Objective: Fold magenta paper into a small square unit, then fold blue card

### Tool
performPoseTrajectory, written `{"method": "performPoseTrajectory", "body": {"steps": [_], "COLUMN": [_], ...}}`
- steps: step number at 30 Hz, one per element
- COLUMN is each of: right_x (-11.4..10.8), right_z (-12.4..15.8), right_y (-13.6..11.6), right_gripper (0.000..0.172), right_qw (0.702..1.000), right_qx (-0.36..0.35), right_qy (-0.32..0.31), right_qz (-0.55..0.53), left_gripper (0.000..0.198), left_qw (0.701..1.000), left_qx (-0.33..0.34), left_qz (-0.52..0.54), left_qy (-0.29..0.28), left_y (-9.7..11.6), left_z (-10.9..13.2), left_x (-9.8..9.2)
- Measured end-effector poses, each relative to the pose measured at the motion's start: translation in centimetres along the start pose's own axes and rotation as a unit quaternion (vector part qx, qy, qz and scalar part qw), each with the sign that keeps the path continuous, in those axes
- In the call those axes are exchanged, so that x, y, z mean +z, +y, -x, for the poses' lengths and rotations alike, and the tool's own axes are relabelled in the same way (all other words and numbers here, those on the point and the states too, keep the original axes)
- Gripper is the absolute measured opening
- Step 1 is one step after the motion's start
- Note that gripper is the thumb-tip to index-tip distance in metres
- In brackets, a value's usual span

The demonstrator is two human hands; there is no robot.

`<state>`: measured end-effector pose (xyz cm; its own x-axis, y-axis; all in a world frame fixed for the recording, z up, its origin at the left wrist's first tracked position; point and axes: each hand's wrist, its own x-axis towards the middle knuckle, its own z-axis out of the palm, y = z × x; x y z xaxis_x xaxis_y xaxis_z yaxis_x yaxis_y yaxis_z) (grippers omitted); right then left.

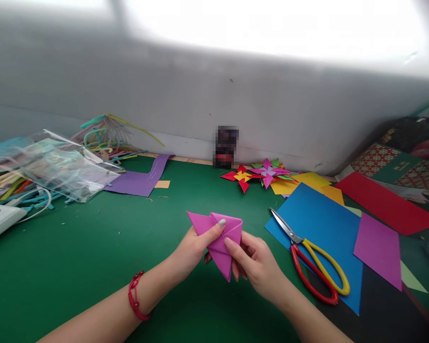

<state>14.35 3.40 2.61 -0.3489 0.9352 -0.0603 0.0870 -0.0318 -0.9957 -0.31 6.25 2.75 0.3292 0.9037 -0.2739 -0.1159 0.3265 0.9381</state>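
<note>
A folded magenta paper piece (219, 236), pointed at its left and bottom corners, is held just above the green table (93, 257). My left hand (196, 247) pinches it from the left, thumb laid across the top fold. My right hand (255, 264) grips its right side with fingers curled behind the paper. A red cord bracelet (136, 295) circles my left wrist.
Scissors with red and yellow handles (312, 259) lie on a blue sheet (318, 224) to the right, beside purple (379, 247), red (386, 202) and yellow sheets (312, 183). Finished folded paper stars (259, 175) sit near the wall. Clear bags with coloured sticks (46, 164) are at left.
</note>
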Motion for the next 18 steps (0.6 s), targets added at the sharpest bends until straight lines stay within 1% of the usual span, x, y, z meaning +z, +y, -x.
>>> {"method": "performPoseTrajectory", "body": {"steps": [4, 8, 12, 15, 18], "right_x": [0.06, 0.14, 0.34, 0.45, 0.5], "right_z": [-0.04, -0.27, -0.42, -0.47, -0.43], "right_y": [0.39, 0.52, 0.36, 0.43, 0.7], "right_gripper": [0.026, 0.026, 0.025, 0.027, 0.026], "right_qw": [1.0, 1.0, 0.999, 0.999, 0.998], "right_qx": [-0.011, 0.0, 0.012, 0.022, 0.021], "right_qy": [0.001, 0.01, 0.032, 0.026, 0.006], "right_qz": [-0.013, -0.002, -0.008, -0.032, -0.066], "left_gripper": [0.036, 0.036, 0.033, 0.032, 0.033], "left_qw": [1.0, 1.0, 0.999, 0.999, 0.999], "left_qx": [0.0, 0.002, 0.038, 0.039, 0.013], "left_qz": [0.008, 0.003, 0.002, 0.01, 0.026], "left_qy": [-0.011, 0.003, 0.021, 0.0, -0.035], "left_y": [0.11, 0.16, 0.05, -0.1, -0.04], "left_z": [0.08, -0.06, -0.13, -0.12, -0.1], "left_x": [0.0, 0.07, 0.28, 0.36, 0.3]}}
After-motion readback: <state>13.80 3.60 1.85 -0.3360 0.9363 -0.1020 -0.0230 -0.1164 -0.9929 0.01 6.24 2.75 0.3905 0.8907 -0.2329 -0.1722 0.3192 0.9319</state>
